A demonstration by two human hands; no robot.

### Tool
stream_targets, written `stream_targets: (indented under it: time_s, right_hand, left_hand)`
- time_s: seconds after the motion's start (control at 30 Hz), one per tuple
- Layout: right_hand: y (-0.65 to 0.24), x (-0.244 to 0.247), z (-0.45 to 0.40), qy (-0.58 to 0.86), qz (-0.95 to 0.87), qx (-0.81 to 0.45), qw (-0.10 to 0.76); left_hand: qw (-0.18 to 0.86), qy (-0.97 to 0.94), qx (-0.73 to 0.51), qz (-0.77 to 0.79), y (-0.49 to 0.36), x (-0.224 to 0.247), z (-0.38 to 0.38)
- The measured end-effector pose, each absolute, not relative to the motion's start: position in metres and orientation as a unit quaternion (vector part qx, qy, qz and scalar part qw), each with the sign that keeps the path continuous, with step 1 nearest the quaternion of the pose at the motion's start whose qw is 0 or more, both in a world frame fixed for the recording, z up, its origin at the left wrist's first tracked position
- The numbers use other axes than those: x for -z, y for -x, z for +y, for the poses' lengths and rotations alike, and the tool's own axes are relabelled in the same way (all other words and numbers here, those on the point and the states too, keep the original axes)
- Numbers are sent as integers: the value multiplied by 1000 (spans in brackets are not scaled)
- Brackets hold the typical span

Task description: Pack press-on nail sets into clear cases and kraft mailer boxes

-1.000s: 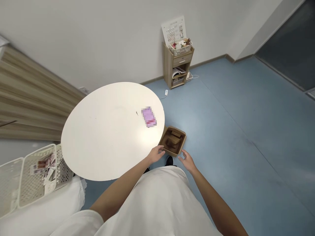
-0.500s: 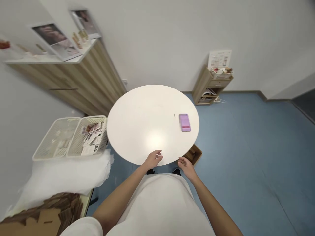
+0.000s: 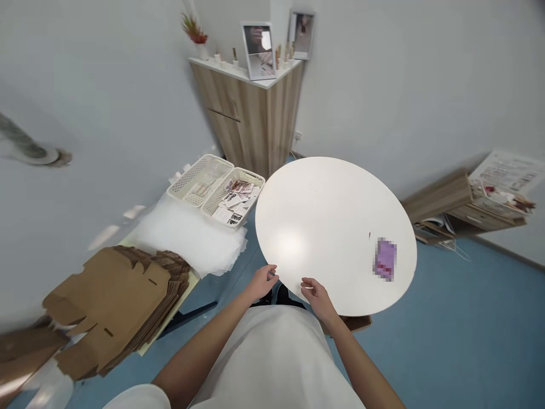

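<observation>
My left hand [image 3: 263, 282] hovers at the near left edge of a round white table [image 3: 327, 210], fingers loosely curved and apart, holding nothing. My right hand [image 3: 317, 297] is over the table's near edge, a short way to the right, its fingers bent with a gap to the thumb and nothing between them. On the right part of the tabletop lies a purple flat item [image 3: 385, 259], blurred into coarse blocks, so its kind is unclear. A tiny dark object [image 3: 369, 235] rests beside it, too small to name.
Left of the table are two white plastic baskets [image 3: 232, 221], one with printed cards, a pile of white sheets [image 3: 187, 227] and a stack of flat cardboard boxes [image 3: 114, 295]. Behind stands a wooden cabinet [image 3: 251, 113] with picture frames; a small shelf unit [image 3: 460, 199] is at right.
My view has turned to the left, so the table now appears further right and the cardboard stack shows more fully. Both hands stay empty; my right hand now overlaps the table's edge.
</observation>
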State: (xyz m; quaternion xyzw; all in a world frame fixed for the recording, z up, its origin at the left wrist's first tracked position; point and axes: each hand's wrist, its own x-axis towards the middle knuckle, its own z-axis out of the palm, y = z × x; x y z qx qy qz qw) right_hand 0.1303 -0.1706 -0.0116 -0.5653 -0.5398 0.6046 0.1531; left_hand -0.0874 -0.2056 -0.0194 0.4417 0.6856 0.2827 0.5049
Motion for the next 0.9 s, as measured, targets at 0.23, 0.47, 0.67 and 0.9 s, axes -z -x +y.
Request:
stream_targets:
  time_s: [0.23, 0.47, 0.67, 0.9]
  right_hand:
    - [-116, 26, -130, 523, -576, -620, 99]
    - [-75, 21, -115, 477, -607, -634, 49]
    - [-13, 15, -110, 436, -637, -632, 69]
    - [56, 0, -115, 421, -646, -631, 85]
  left_hand:
    - [472, -379, -301, 737, 101, 20, -234]
    - [440, -321, -338, 767, 119, 24, -254]
    - [394, -332, -383, 767, 171, 12, -259]
    - [366, -315, -425, 765, 235, 17, -275]
